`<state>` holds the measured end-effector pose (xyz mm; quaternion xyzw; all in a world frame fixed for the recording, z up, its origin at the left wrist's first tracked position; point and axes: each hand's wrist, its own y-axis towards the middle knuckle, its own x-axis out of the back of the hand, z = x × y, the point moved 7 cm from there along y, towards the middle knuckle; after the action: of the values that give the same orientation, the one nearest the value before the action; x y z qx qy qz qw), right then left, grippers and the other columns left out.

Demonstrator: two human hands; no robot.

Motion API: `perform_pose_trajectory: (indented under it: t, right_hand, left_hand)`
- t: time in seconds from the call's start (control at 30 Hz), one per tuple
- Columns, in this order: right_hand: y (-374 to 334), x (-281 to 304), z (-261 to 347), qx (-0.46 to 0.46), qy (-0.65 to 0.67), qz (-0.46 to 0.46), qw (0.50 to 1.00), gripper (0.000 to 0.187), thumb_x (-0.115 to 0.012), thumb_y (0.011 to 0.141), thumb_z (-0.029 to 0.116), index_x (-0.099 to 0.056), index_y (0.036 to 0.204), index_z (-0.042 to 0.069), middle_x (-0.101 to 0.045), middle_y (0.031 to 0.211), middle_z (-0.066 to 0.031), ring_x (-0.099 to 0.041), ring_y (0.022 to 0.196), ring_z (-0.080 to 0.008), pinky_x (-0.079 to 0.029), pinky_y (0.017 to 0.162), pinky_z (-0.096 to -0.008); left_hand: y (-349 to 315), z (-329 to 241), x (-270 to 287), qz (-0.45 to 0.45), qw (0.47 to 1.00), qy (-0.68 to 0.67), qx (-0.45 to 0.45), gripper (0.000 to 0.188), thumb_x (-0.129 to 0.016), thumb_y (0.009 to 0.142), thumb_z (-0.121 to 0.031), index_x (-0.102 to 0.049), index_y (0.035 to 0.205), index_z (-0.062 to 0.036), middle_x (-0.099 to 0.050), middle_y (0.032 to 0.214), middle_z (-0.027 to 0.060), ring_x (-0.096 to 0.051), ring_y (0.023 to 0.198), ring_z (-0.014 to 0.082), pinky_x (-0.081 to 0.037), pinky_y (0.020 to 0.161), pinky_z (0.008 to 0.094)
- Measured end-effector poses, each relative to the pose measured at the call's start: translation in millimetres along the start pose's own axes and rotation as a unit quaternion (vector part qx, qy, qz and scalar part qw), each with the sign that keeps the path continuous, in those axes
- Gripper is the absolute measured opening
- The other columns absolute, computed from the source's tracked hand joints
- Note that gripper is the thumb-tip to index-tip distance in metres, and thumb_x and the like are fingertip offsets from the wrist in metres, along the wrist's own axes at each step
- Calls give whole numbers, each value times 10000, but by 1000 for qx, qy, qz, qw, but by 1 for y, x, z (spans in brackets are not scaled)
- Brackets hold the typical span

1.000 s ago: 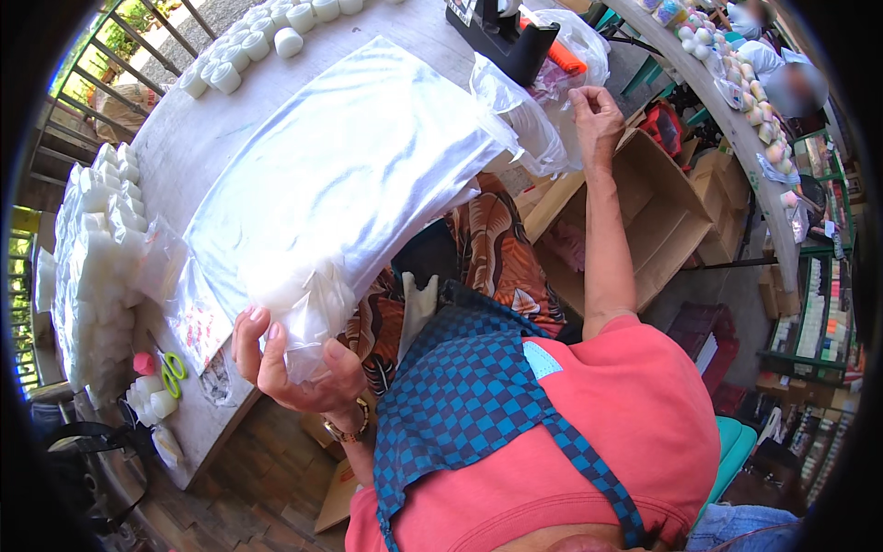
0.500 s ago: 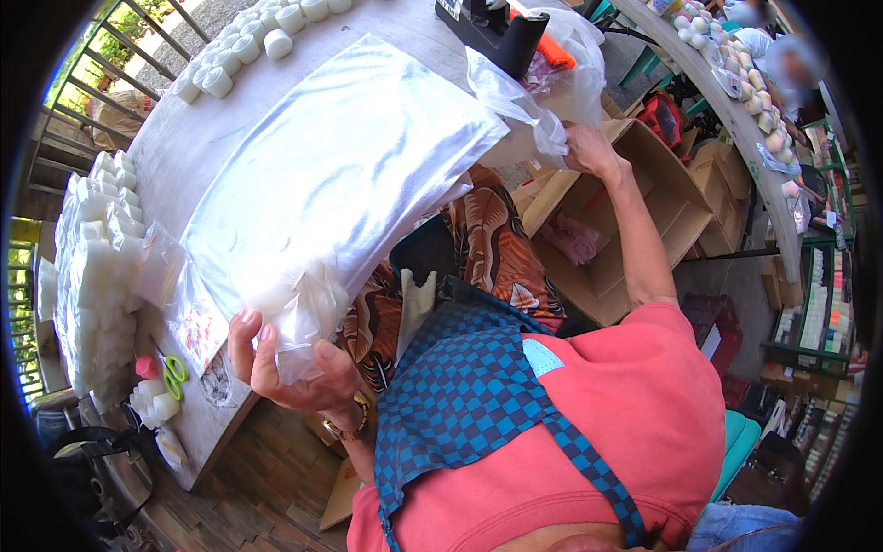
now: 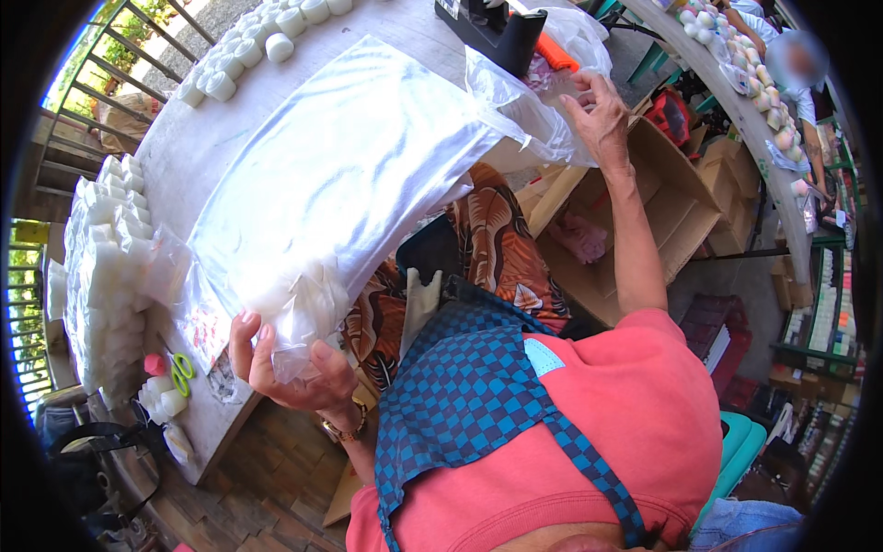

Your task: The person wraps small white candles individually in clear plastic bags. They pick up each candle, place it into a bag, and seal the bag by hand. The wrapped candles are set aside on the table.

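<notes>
1. So the person's left hand is cupped around a crinkly clear plastic bundle, thumb on one side, fingers on the other. The bundle sits over the near-left end of the white cloth on the table. Can't tell if any of its weight rests on the cloth.
2. Right hand is well apart from the left, reaching out to a thin see-through bag at the cloth's far-right corner. Fingers are bent. Can't tell whether they've pinched any film or are just up against it.
3. My read: it's a reach-and-handle-plastic step, left hand minding the bundle, right hand busy at the bag. The next move calls for a light fingertip pinch on one layer, since film that thin probably clings and bunches.
4. Writing: a clear bag with red print lies near the green-handled scissors, too crumpled to make out from here. The black tape dispenser has a pale patch, maybe a label, nothing legible to me.
</notes>
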<state>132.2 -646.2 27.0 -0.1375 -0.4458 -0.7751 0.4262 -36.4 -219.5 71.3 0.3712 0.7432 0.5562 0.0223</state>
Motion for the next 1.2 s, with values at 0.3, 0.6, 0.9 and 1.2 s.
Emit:
perform_pose_trajectory:
  t: [0.3, 0.6, 0.9, 1.2]
  right_hand:
    - [0, -32, -38, -63, 2, 23, 998, 176, -703, 853, 95, -659, 1001, 10, -672, 822, -39, -625, 735, -97, -515, 682, -263]
    - [-8, -14, -39, -54, 52, 8, 997, 131, -687, 854, 111, -686, 958, 32, -667, 802, -44, -654, 701, -142, -515, 694, -283]
    - [-6, -39, -65, -110, -70, 128, 983, 195, -700, 814, 174, -712, 973, 61, -721, 911, -105, -711, 804, -274, -528, 733, -365]
    - [-4, -11, -53, -129, -37, 28, 991, 289, -681, 825, 130, -628, 1089, 23, -675, 763, -89, -663, 677, -226, -522, 705, -355]
  left_hand:
    - [2, -1, -1, 8, 1000, 3, 7, 430, -594, 817, -267, -457, 1150, -32, -489, 1221, 185, -478, 1178, 347, -380, 1023, 534]
    - [1, -1, 0, 0, 1000, 0, 7, 431, -596, 816, -268, -456, 1147, -29, -490, 1218, 186, -480, 1174, 345, -382, 1019, 530]
    - [2, -3, 0, -1, 1000, 5, 7, 428, -597, 816, -268, -467, 1150, -33, -499, 1208, 188, -491, 1164, 351, -393, 1010, 531]
    - [6, -4, 0, 17, 1000, -11, 21, 473, -612, 797, -274, -481, 1186, -38, -501, 1221, 186, -481, 1186, 353, -326, 1088, 560]
